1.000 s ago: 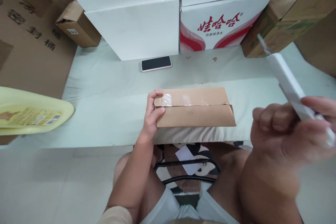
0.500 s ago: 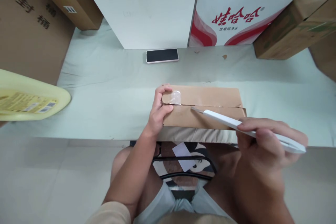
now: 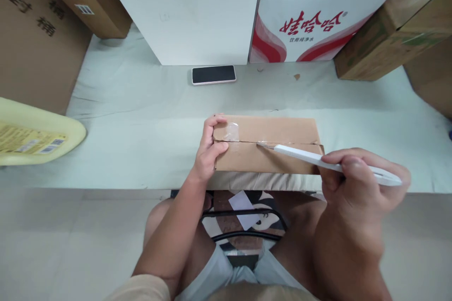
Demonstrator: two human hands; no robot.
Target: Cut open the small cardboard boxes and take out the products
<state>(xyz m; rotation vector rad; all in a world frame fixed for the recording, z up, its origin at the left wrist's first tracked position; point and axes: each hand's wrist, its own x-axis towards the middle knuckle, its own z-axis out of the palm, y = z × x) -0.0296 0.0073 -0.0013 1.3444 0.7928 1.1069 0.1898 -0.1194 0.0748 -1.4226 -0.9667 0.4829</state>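
A small brown cardboard box [image 3: 271, 129] lies at the front edge of the cloth-covered table. A seam runs lengthwise along its top, with a piece of clear tape [image 3: 232, 132] across the left end. My left hand [image 3: 209, 150] is closed around the box's left end, thumb on the near flap and fingers over the far side. In my right hand [image 3: 360, 178] is a white utility knife [image 3: 303, 154], held by its handle. Its blade tip touches or hovers just over the seam near the middle; I cannot tell which.
A phone [image 3: 213, 75] lies face up behind the box. White cartons [image 3: 190, 19] stand along the back, one with red lettering. Brown boxes [image 3: 384, 37] flank them. A yellow bottle [image 3: 42, 131] is at the left. Under the table edge sits a white paper [image 3: 243, 209].
The knife tip has come to the seam, and its handle is tilted a little flatter. The whole view has shifted slightly; my left hand keeps its grip on the box.
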